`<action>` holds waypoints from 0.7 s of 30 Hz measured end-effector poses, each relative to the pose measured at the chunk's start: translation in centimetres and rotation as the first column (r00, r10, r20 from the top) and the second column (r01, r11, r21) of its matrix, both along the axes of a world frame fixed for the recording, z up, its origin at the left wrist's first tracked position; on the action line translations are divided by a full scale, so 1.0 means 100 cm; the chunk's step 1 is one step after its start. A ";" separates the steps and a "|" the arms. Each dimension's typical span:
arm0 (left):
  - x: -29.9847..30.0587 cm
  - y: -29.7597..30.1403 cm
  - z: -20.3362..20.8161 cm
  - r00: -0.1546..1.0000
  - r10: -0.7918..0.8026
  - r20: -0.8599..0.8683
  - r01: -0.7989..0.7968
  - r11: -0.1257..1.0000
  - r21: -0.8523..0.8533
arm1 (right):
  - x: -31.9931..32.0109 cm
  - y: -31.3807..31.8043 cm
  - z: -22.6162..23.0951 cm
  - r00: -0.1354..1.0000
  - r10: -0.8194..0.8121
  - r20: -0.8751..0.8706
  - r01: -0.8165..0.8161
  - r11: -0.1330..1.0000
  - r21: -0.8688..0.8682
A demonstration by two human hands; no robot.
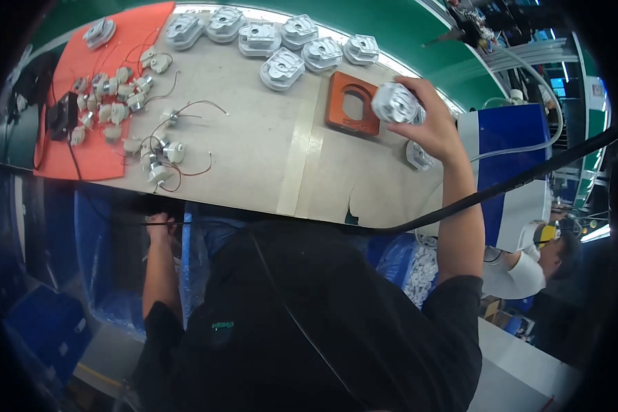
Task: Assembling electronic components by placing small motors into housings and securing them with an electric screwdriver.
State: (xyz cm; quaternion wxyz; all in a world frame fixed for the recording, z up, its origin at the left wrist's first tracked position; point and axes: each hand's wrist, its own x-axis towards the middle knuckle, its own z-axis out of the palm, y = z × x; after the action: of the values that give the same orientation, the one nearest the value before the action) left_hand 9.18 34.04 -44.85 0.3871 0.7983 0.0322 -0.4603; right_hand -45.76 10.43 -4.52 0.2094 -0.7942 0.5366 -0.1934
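My right hand (426,122) is closed around a white plastic housing (394,103), raised above the right part of the bench. Just left of it an orange block fixture (352,104) with a rounded opening lies on the bench. Another white housing (419,155) sits under my right wrist, partly covered. Down at the left, my left hand (160,226) is below the bench's front edge, over a bin lined with blue plastic (110,275). Its fingers look curled, and whatever they hold is too small and dark to make out.
Several white housings (282,69) stand along the bench's back. Small motors with wires (159,152) lie at the left, many on an orange mat (69,147) beside a black box (62,115). A thick black cable (501,192) crosses at the right. A co-worker (522,271) is at far right.
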 end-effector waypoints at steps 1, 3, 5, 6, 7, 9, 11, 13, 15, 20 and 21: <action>0.013 0.013 0.001 0.993 0.118 0.011 -0.118 0.993 -0.014 | 0.004 -0.006 -0.004 0.999 0.047 0.002 -0.047 0.998 0.030; 0.030 0.033 0.018 0.955 0.283 0.087 -0.270 0.953 -0.136 | 0.004 -0.015 -0.014 0.995 0.097 0.017 -0.098 0.994 0.055; 0.058 0.051 0.056 0.907 0.352 0.230 -0.323 0.934 -0.155 | 0.009 -0.024 -0.024 0.985 0.164 -0.048 -0.158 0.981 0.116; 0.080 0.067 0.071 0.856 0.425 0.293 -0.368 0.901 -0.232 | 0.012 -0.029 -0.026 0.976 0.206 -0.076 -0.193 0.970 0.147; 0.096 0.080 0.086 0.796 0.496 0.346 -0.404 0.862 -0.307 | 0.015 -0.031 -0.027 0.974 0.220 -0.060 -0.210 0.966 0.149; 0.109 0.079 0.142 0.639 0.552 0.536 -0.354 0.829 -0.432 | 0.021 -0.034 -0.026 0.956 0.262 -0.132 -0.239 0.956 0.172; 0.100 0.065 0.212 0.568 0.562 0.601 -0.195 0.802 -0.565 | 0.022 -0.037 -0.025 0.950 0.292 -0.106 -0.267 0.942 0.204; 0.055 0.021 0.279 0.581 0.564 0.587 -0.067 0.752 -0.656 | 0.014 -0.045 -0.035 0.926 0.348 -0.145 -0.337 0.936 0.098; 0.021 -0.029 0.312 0.672 0.441 0.594 0.182 0.680 -0.710 | 0.006 -0.043 -0.039 0.947 0.302 -0.110 -0.288 0.949 0.125; -0.069 -0.136 0.385 0.401 -0.227 0.887 0.838 0.483 -0.255 | 0.010 -0.029 -0.022 0.947 0.286 -0.145 -0.280 0.958 0.066; -0.077 -0.157 0.389 0.258 -0.327 0.909 0.900 0.423 -0.104 | 0.012 -0.024 -0.017 0.948 0.290 -0.130 -0.284 0.957 0.058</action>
State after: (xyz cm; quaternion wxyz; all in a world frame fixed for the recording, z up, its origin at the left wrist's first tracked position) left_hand 1.43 18.36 -5.95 0.3603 0.6636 -0.6360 -0.1591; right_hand -44.54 8.04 -6.20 0.2134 -0.8710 0.4321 -0.0955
